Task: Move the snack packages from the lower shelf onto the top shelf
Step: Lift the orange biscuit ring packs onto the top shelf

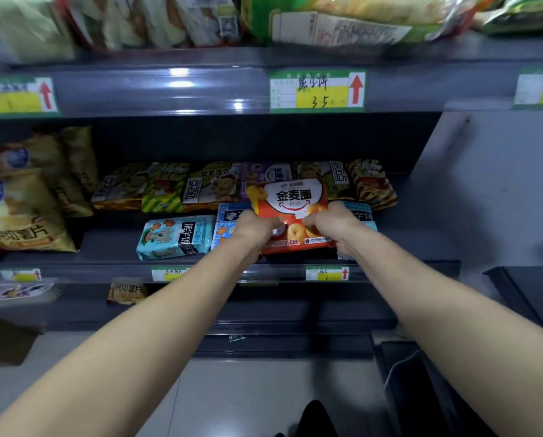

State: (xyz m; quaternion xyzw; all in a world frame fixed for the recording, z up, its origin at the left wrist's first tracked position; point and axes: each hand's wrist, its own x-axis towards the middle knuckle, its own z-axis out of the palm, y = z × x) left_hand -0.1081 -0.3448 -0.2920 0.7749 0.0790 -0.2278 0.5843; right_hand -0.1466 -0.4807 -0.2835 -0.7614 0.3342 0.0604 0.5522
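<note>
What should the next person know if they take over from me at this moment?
Left hand and right hand: both have a grip on the red packet, held over the lower shelf.
Done: nothing certain; this packet is not yet on the top shelf.
Left: lift it up, then move the blue packets and the back row.

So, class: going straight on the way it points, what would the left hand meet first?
The left hand grips the red snack package; beyond it, probably the purple package, depth unclear.
</note>
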